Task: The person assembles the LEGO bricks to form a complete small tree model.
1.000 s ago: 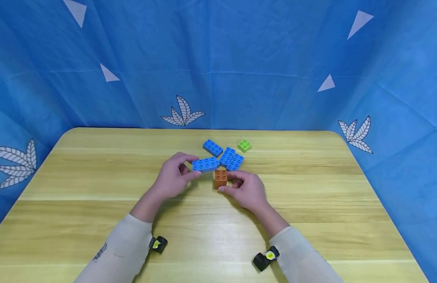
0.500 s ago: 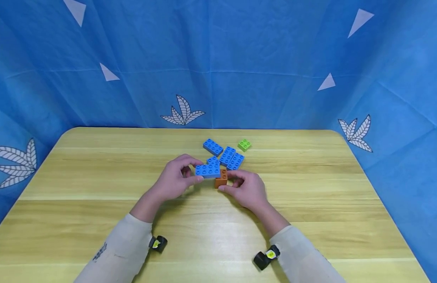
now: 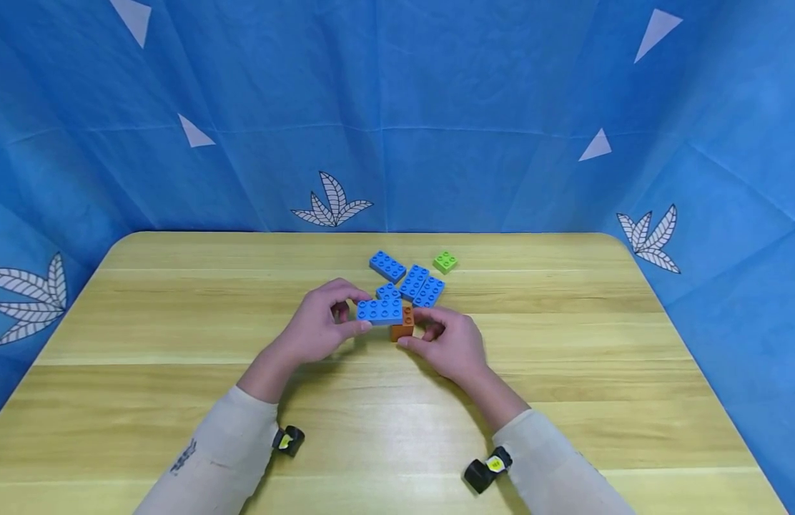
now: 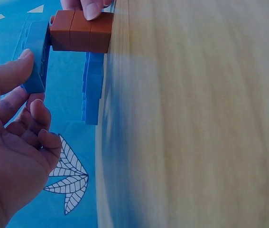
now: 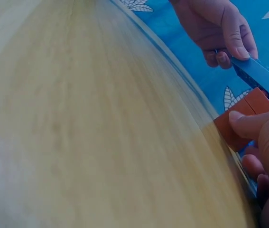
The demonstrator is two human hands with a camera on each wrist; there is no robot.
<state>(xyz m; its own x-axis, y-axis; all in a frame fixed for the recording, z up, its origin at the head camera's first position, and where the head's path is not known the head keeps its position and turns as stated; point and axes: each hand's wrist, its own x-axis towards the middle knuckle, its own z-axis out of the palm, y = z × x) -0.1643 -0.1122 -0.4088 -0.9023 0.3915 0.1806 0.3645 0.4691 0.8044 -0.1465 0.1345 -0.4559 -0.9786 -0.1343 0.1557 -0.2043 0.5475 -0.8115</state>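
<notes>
In the head view my left hand pinches a long blue building brick by its left end. The brick's right end lies over the left part of an orange-brown stack of bricks. My right hand grips that stack from the right, thumb in front, and the stack stands on the table. From the left wrist, the stack shows as several joined blocks, and the blue brick meets its studded top, slightly tilted. Whether the studs are engaged I cannot tell. In the right wrist view the thumb presses the stack's side.
Just behind the hands lie more blue bricks: one at the back, two side by side, and one partly hidden. A small green brick is farther back on the wooden table. A blue curtain hangs behind.
My left hand has brought the blue brick toward me and slightly right, over the brown stack, uncovering another blue brick behind. In the last half second it barely shifts. My right hand stays put.
</notes>
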